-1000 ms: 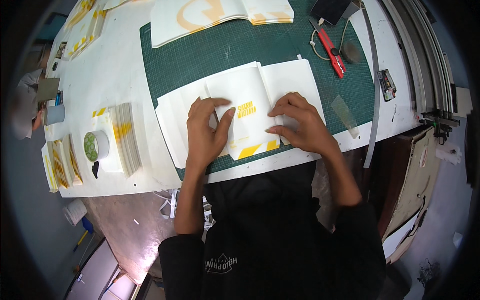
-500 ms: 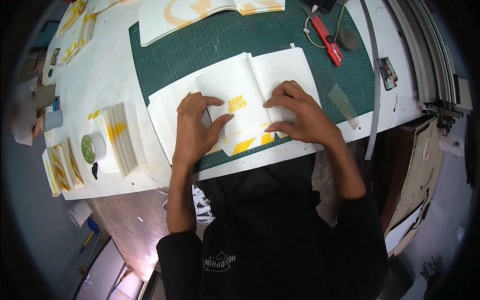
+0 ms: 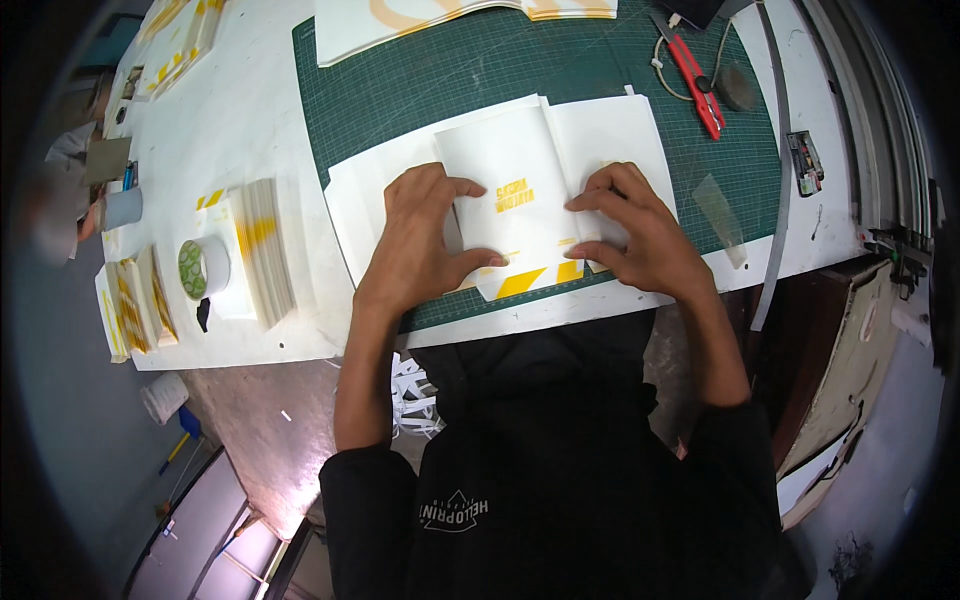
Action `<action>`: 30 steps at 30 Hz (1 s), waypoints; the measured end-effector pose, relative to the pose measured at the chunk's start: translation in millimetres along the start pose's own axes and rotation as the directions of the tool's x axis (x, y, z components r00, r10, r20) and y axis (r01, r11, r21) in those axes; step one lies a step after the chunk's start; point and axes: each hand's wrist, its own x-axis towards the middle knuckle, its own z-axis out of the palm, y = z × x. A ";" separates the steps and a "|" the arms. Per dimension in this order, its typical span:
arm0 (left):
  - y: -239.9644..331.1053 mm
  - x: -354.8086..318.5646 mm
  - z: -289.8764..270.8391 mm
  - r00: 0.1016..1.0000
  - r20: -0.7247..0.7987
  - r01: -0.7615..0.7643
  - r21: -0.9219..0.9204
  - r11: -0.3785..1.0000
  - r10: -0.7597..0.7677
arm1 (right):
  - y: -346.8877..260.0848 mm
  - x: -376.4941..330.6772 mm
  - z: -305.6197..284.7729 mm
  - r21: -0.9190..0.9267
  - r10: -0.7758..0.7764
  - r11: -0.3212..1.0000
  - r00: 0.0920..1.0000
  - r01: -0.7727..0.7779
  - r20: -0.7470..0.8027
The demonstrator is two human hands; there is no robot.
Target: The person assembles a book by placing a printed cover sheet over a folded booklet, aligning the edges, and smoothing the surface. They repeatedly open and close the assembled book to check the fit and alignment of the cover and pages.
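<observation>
A white booklet [image 3: 505,150] with yellow lettering and a yellow-striped near edge lies in front of me, on top of wider white sheets [image 3: 620,130]. My left hand [image 3: 425,235] grips its left side, with index finger and thumb spread along the edge and the thumb near the striped end. At the opposite side my right hand [image 3: 635,230] holds the booklet's right edge between curled fingers and thumb. Underneath is a green cutting mat [image 3: 400,110]. The undersides of both hands' fingers are partly hidden.
A red utility knife [image 3: 695,85] lies at the far right beside a grey round stone-like piece [image 3: 737,88]. Larger printed sheets [image 3: 430,22] cross the mat's far edge. At left stand a tape roll [image 3: 203,268] and a booklet stack [image 3: 265,250]. A person [image 3: 75,200] is beyond.
The whole view has shifted, so the table appears farther right. My left thumb has slid down toward the booklet's near edge, away from the index finger. Both hands stay at the booklet's sides.
</observation>
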 end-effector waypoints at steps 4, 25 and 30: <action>4.3 -1.2 -2.7 1.000 -0.006 0.019 0.071 0.997 -0.019 | 2.1 -1.2 7.9 -0.037 0.012 0.999 0.997 -0.015 -0.076; 4.4 1.4 -4.1 0.997 0.054 0.049 0.091 0.995 -0.054 | 33.1 113.1 -3.5 -0.141 0.094 0.978 0.928 -0.154 -0.359; 5.5 0.5 -4.2 0.997 0.051 0.054 0.094 0.994 -0.059 | 49.7 111.4 4.8 -0.269 -0.077 0.962 0.911 -0.038 -0.404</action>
